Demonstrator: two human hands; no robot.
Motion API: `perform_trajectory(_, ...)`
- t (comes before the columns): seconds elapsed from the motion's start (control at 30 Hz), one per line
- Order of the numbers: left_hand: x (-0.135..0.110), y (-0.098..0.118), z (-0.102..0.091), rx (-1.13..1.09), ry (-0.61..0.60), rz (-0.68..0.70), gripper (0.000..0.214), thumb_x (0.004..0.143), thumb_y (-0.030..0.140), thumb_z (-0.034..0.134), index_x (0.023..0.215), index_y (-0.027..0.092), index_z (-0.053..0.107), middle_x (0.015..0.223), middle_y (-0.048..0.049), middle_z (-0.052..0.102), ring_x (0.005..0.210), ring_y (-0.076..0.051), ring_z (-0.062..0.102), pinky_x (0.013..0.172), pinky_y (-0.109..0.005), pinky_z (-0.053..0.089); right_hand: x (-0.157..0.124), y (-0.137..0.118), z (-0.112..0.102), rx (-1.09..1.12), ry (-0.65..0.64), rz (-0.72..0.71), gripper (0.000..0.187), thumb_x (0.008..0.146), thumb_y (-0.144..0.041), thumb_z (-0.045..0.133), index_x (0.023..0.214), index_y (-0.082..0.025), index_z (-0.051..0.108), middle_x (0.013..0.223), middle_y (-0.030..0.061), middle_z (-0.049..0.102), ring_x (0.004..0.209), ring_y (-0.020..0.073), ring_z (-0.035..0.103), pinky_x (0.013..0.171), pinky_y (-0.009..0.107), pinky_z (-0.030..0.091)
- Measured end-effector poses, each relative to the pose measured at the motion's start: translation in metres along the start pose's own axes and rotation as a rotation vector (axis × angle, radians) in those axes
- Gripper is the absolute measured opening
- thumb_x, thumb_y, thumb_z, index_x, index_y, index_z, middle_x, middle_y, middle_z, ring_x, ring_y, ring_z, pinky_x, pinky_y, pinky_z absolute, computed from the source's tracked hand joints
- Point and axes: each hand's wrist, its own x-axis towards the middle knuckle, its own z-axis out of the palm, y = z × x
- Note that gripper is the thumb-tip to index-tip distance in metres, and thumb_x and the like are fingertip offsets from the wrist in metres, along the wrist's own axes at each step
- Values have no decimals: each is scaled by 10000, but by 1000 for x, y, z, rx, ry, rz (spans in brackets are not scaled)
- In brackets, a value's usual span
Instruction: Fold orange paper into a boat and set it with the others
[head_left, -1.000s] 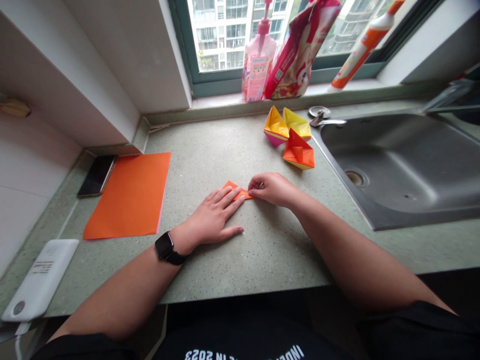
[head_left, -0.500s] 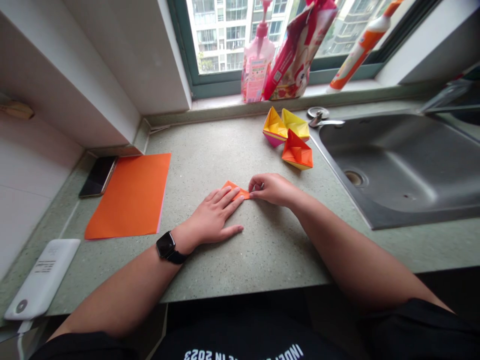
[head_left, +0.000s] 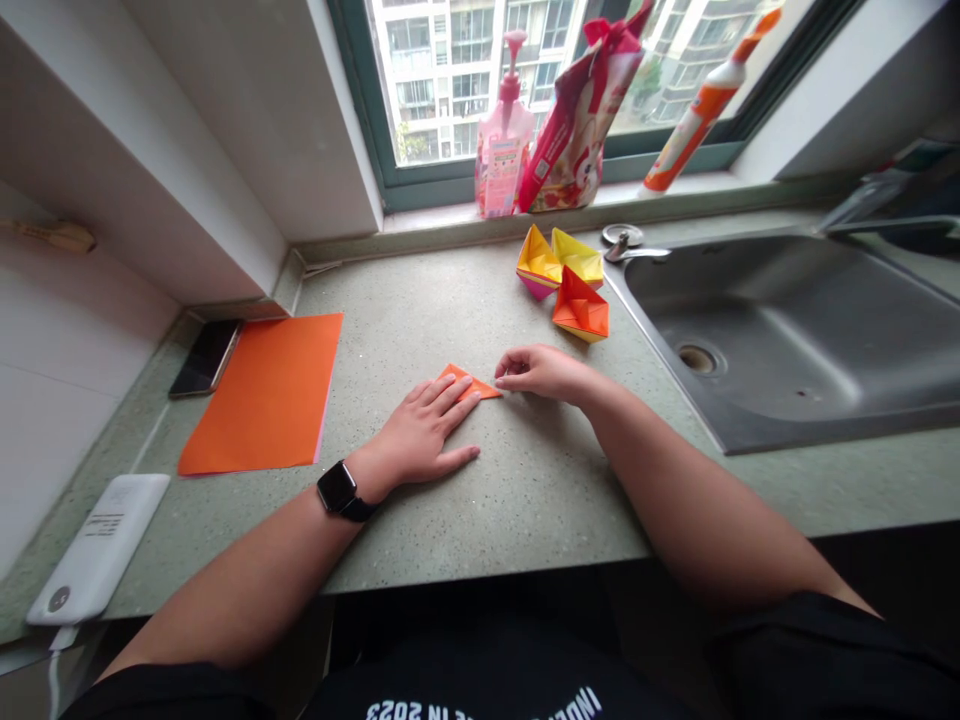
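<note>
A small piece of folded orange paper (head_left: pixel 486 390) lies on the counter, its pointed end toward the right. My left hand (head_left: pixel 431 430) rests flat across it with fingers stretched out, covering its left and lower part. Just beside the paper's right tip is my right hand (head_left: pixel 540 374), fingers curled and thumb near the index finger. The whole tip shows, and I see nothing between those fingers. Beyond the hands stand folded paper boats: a yellow and magenta one (head_left: pixel 537 262), a pale yellow one (head_left: pixel 579 258) and a red-orange one (head_left: pixel 582 306).
Orange paper sheets (head_left: pixel 262 395) lie at left, beside a phone (head_left: pixel 204 358) and a white power bank (head_left: pixel 101 545) with a cable. A steel sink (head_left: pixel 795 340) is at right. On the windowsill stand a pink pump bottle (head_left: pixel 501 165), a red pouch (head_left: pixel 574 130) and an orange-white bottle (head_left: pixel 694 125).
My right fingers have come slightly off the paper's right tip, which now shows fully. My left hand stays flat on the paper. The view has shifted slightly.
</note>
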Motion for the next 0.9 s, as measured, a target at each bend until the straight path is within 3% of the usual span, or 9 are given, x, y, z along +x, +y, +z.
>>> perform_trajectory(0.17, 3, 7, -1, 17, 28, -31, 792, 1050, 723, 531, 1713, 300, 429, 1790, -118, 382, 1662, -383, 310, 1347, -574, 233, 0, -5, 3, -137, 34, -40, 144, 824, -304, 839, 949, -241, 804, 827, 5, 747, 740, 171, 639, 644, 277, 438)
perform_trajectory(0.4, 6, 15, -5, 39, 27, -73, 744, 1059, 686, 545, 1689, 297, 475, 1759, -129, 431, 1628, -385, 363, 1331, -593, 245, 0, -2, -2, -45, -16, -43, 103, 888, -267, 777, 978, -224, 801, 877, 15, 766, 759, 168, 650, 665, 277, 452)
perform_trajectory(0.5, 7, 15, -5, 36, 26, -74, 740, 1059, 676, 558, 1685, 289, 484, 1750, -135, 445, 1614, -387, 385, 1325, -597, 259, -1, -4, 1, -30, 19, -27, 82, 927, -271, 743, 959, -215, 795, 886, 25, 776, 776, 168, 659, 676, 275, 454)
perform_trajectory(0.63, 9, 11, -4, 8, 54, -56, 691, 1070, 643, 561, 1669, 301, 511, 1722, -121, 490, 1589, -379, 423, 1303, -589, 313, -3, -11, 7, -139, 77, -24, 100, 869, -297, 826, 950, -243, 800, 871, 12, 776, 781, 176, 665, 665, 275, 434)
perform_trajectory(0.9, 10, -10, -8, -112, 229, -53, 399, 1158, 338, 444, 1394, 251, 754, 1451, -77, 750, 1299, -273, 688, 1190, -523, 463, -3, -14, 11, -197, 104, -8, 73, 859, -276, 826, 907, -253, 777, 863, 4, 758, 784, 183, 662, 663, 283, 422)
